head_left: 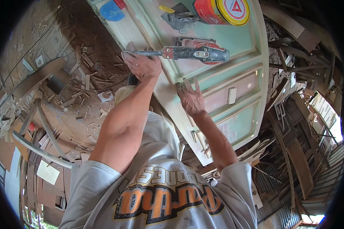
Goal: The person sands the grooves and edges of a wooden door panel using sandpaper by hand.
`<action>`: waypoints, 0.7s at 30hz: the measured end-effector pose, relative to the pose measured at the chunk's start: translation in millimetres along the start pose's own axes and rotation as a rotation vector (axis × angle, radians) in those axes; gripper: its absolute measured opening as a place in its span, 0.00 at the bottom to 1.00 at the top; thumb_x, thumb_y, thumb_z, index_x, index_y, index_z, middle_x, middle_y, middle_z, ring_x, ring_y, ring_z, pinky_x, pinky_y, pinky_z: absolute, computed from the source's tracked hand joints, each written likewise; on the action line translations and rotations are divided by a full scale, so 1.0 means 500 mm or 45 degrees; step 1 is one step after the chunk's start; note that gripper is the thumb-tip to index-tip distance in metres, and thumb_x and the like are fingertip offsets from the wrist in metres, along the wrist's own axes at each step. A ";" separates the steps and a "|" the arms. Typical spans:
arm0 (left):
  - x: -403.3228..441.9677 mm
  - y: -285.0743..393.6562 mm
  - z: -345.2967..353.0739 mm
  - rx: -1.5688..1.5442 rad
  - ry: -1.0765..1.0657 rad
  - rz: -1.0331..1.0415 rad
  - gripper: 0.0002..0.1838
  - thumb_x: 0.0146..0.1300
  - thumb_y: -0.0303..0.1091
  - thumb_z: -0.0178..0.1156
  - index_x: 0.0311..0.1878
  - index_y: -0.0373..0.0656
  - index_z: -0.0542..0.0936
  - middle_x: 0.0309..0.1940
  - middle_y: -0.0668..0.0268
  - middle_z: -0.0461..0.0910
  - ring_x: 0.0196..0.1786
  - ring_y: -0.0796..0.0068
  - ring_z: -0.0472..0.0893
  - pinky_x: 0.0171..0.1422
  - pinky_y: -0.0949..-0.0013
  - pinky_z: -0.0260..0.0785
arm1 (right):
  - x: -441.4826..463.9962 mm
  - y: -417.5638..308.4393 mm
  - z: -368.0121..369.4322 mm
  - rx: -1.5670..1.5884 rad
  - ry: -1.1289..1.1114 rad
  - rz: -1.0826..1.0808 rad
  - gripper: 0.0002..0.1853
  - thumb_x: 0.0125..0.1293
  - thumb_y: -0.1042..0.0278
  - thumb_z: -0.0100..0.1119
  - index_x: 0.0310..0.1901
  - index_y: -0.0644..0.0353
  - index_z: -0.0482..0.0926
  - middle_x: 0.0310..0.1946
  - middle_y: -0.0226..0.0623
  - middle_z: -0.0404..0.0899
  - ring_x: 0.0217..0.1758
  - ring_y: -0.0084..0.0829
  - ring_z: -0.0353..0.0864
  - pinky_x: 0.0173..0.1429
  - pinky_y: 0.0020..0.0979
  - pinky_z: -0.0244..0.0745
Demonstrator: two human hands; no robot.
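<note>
Clearly, the panelled door [176, 108] lies directly beneath the right hand [192, 100], whose fingers are spread apart over its frame. The left hand [144, 66] is at the door's long edge, beside the thin end of the power tool [202, 53]; whether its fingers clamp that edge, I cannot tell. A can [221, 13] sits beyond the tool.

Panelled door [242, 38] pale green, perhaps pinkish in patches; can [207, 12] red, yellow-rimmed; shirt [156, 152] grey (lettering [145, 202] orange, black-edged).
</note>
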State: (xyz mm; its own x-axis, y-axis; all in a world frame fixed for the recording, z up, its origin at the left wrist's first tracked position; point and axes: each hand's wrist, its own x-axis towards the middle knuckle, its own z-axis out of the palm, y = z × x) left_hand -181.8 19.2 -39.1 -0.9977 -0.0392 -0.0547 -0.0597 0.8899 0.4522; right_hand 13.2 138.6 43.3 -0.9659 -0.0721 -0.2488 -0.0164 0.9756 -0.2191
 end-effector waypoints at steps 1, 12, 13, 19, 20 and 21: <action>0.000 -0.004 0.004 -0.008 -0.020 0.003 0.47 0.72 0.48 0.65 0.86 0.34 0.60 0.78 0.32 0.61 0.82 0.28 0.60 0.87 0.35 0.55 | 0.008 0.005 0.006 0.003 0.001 0.001 0.20 0.72 0.69 0.56 0.61 0.64 0.84 0.54 0.42 0.90 0.76 0.43 0.80 0.86 0.57 0.64; -0.003 -0.009 0.013 -0.026 0.058 0.031 0.45 0.73 0.49 0.63 0.84 0.31 0.62 0.77 0.31 0.62 0.82 0.26 0.60 0.88 0.34 0.54 | 0.056 -0.040 0.035 0.792 -0.052 1.111 0.15 0.77 0.66 0.61 0.61 0.53 0.85 0.50 0.56 0.89 0.56 0.63 0.86 0.62 0.54 0.81; -0.001 -0.008 0.006 -0.025 0.023 0.024 0.45 0.74 0.49 0.63 0.84 0.30 0.62 0.77 0.31 0.62 0.82 0.26 0.60 0.88 0.34 0.54 | 0.049 -0.037 0.051 0.780 -0.048 1.113 0.15 0.77 0.66 0.61 0.61 0.53 0.85 0.50 0.56 0.89 0.56 0.63 0.86 0.62 0.54 0.81; 0.001 -0.008 0.006 -0.025 0.010 0.010 0.46 0.74 0.50 0.64 0.83 0.28 0.61 0.78 0.30 0.62 0.82 0.25 0.60 0.89 0.33 0.53 | 0.052 -0.039 0.011 0.659 -0.039 1.025 0.15 0.81 0.63 0.55 0.63 0.47 0.85 0.53 0.52 0.90 0.47 0.64 0.90 0.55 0.61 0.83; -0.002 -0.009 0.004 -0.029 0.022 0.018 0.46 0.73 0.50 0.64 0.84 0.28 0.61 0.78 0.30 0.62 0.82 0.24 0.60 0.89 0.33 0.53 | 0.040 -0.032 0.013 0.478 -0.196 0.806 0.15 0.81 0.64 0.54 0.62 0.49 0.85 0.51 0.51 0.91 0.46 0.64 0.91 0.54 0.62 0.84; -0.005 -0.009 0.003 -0.027 0.020 0.017 0.46 0.73 0.50 0.64 0.84 0.28 0.61 0.78 0.30 0.62 0.82 0.24 0.60 0.89 0.33 0.53 | 0.031 -0.028 0.017 0.296 -0.345 0.584 0.14 0.80 0.65 0.54 0.61 0.51 0.85 0.49 0.51 0.91 0.45 0.64 0.92 0.52 0.63 0.85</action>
State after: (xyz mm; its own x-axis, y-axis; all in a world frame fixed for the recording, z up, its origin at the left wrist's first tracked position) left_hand -179.1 16.2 -42.4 -0.9988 -0.0346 -0.0345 -0.0468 0.8807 0.4714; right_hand 0.9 121.9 34.4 -0.7597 0.2664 -0.5932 0.4746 0.8508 -0.2257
